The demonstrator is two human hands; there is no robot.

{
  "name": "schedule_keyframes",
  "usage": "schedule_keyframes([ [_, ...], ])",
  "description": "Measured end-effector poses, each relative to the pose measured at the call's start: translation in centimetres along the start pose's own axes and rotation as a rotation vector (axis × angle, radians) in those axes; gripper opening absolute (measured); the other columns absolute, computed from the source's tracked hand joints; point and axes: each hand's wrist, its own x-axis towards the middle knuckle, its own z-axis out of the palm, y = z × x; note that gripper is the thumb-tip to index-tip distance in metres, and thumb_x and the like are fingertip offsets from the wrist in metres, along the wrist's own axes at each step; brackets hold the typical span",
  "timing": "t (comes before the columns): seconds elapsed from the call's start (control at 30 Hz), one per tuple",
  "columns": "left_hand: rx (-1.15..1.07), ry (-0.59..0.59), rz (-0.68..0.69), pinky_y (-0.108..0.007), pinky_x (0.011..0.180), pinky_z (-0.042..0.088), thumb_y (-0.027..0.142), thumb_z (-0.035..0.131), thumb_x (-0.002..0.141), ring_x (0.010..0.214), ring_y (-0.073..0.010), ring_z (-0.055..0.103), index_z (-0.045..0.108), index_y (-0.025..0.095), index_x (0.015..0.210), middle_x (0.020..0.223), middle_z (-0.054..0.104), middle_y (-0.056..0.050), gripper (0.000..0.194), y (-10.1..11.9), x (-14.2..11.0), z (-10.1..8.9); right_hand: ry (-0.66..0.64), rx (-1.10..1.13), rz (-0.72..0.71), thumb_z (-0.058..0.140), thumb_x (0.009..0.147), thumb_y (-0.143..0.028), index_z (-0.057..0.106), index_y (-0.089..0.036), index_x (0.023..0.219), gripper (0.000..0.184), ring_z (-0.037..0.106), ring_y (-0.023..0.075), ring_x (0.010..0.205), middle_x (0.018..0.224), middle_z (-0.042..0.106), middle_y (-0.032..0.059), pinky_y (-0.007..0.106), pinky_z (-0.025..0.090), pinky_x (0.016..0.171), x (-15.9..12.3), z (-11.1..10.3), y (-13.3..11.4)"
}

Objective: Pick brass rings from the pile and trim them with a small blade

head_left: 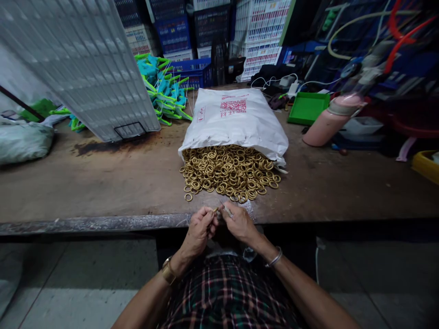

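Note:
My left hand [200, 227] and my right hand [239, 222] meet at the table's front edge, both closed in a pinch. Between their fingertips is a small gold ring [216, 210]; a thin pale piece shows at the right fingers, too small to name. Just beyond them a heap of gold rings [229, 172] spills from the open mouth of a white sack [235, 119] with red print, lying on the brown worktable [103, 183]. One ring [188, 197] lies apart at the heap's left.
A large ribbed grey panel [82, 64] leans at the back left. Green and teal plastic pieces [163, 89] pile behind it. A green tray [307, 108] and a pink bottle [325, 125] lie at the right. Stacked crates [212, 27] line the back.

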Motion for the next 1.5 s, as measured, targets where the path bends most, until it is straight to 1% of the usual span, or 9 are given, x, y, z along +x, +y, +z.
schedule_keyframes([
  [0.1, 0.016, 0.024, 0.008, -0.017, 0.041, 0.022, 0.047, 0.057, 0.073, 0.044, -0.0044, 0.037, 0.048, 0.017, 0.072, 0.060, 0.048, 0.003, 0.032, -0.1, 0.1, -0.2, -0.100, -0.169, -0.080, 0.040, 0.075, -0.012, 0.056, -0.020, 0.082, 0.020, 0.052, 0.0124, 0.063, 0.071, 0.062, 0.0011, 0.021, 0.032, 0.059, -0.5, 0.1, -0.2],
  [0.2, 0.038, 0.036, 0.008, -0.016, 0.041, 0.023, 0.049, 0.057, 0.073, 0.044, -0.0045, 0.037, 0.047, 0.017, 0.074, 0.060, 0.050, 0.004, 0.033, -0.3, 0.3, -0.4, -0.145, -0.277, -0.066, 0.040, 0.072, -0.010, 0.057, -0.019, 0.088, 0.025, 0.054, 0.0140, 0.068, 0.077, 0.064, 0.0029, 0.022, 0.031, 0.060, -0.5, 0.1, -0.6],
  [0.6, 0.210, 0.065, 0.097, -0.017, 0.041, 0.026, 0.047, 0.053, 0.077, 0.044, -0.0053, 0.036, 0.047, 0.017, 0.070, 0.057, 0.048, 0.004, 0.031, -0.1, 0.5, -0.9, -0.235, -0.403, -0.006, 0.039, 0.073, -0.012, 0.056, -0.019, 0.097, 0.031, 0.056, 0.0162, 0.071, 0.081, 0.065, 0.0044, 0.025, 0.028, 0.060, -0.2, 0.0, -1.4],
  [0.8, 0.282, 0.054, 0.177, -0.018, 0.046, 0.030, 0.045, 0.051, 0.079, 0.047, -0.0064, 0.039, 0.048, 0.017, 0.065, 0.056, 0.047, 0.002, 0.031, 0.8, -1.0, -0.5, -0.266, -0.510, 0.034, 0.039, 0.075, -0.013, 0.055, -0.018, 0.097, 0.028, 0.057, 0.0174, 0.069, 0.077, 0.064, 0.0060, 0.026, 0.028, 0.057, 0.5, -0.2, -1.2],
  [1.0, -0.077, -0.098, 0.015, -0.018, 0.037, 0.022, 0.048, 0.054, 0.076, 0.040, -0.0048, 0.034, 0.047, 0.017, 0.067, 0.055, 0.048, 0.003, 0.034, 2.7, -2.4, 0.5, -0.104, -0.579, 0.067, 0.039, 0.079, -0.014, 0.053, -0.019, 0.096, 0.023, 0.058, 0.0162, 0.069, 0.080, 0.065, 0.0048, 0.025, 0.029, 0.057, 1.5, -0.4, -0.9],
  [1.17, -0.259, -0.034, -0.053, -0.018, 0.037, 0.026, 0.042, 0.056, 0.076, 0.043, -0.0045, 0.039, 0.050, 0.014, 0.069, 0.067, 0.054, -0.001, 0.030, 2.2, -1.5, -0.1, 0.057, -0.629, 0.055, 0.043, 0.079, -0.016, 0.047, -0.020, 0.109, 0.031, 0.058, 0.0171, 0.084, 0.098, 0.062, 0.0057, 0.025, 0.033, 0.065, 3.1, -0.6, -1.5],
  [1.27, -0.317, -0.032, -0.049, -0.018, 0.037, 0.027, 0.036, 0.056, 0.077, 0.042, -0.0051, 0.042, 0.051, 0.014, 0.073, 0.069, 0.056, -0.001, 0.022, 1.4, -1.3, -0.9, 0.043, -0.719, 0.068, 0.041, 0.083, -0.021, 0.041, -0.023, 0.118, 0.035, 0.059, 0.0181, 0.083, 0.100, 0.061, 0.0073, 0.026, 0.035, 0.065, 4.1, -0.4, -1.6],
  [1.4, -0.488, -0.017, -0.147, -0.017, 0.039, 0.029, 0.027, 0.061, 0.072, 0.048, -0.0075, 0.048, 0.055, 0.016, 0.089, 0.069, 0.057, -0.001, 0.021, 0.8, -0.6, -2.1, 0.005, -0.801, 0.111, 0.038, 0.085, -0.021, 0.044, -0.024, 0.113, 0.028, 0.061, 0.0194, 0.077, 0.094, 0.063, 0.0078, 0.027, 0.034, 0.061, 4.8, -0.1, -1.5],
  [1.5, -0.589, 0.004, -0.208, -0.016, 0.039, 0.030, 0.025, 0.064, 0.069, 0.054, -0.0085, 0.051, 0.057, 0.012, 0.078, 0.069, 0.057, -0.003, 0.017, 0.6, -0.1, -2.7, 0.007, -0.802, 0.113, 0.041, 0.083, -0.018, 0.044, -0.022, 0.109, 0.026, 0.062, 0.0199, 0.077, 0.091, 0.064, 0.0075, 0.026, 0.033, 0.059, 4.9, -0.2, -1.4],
])
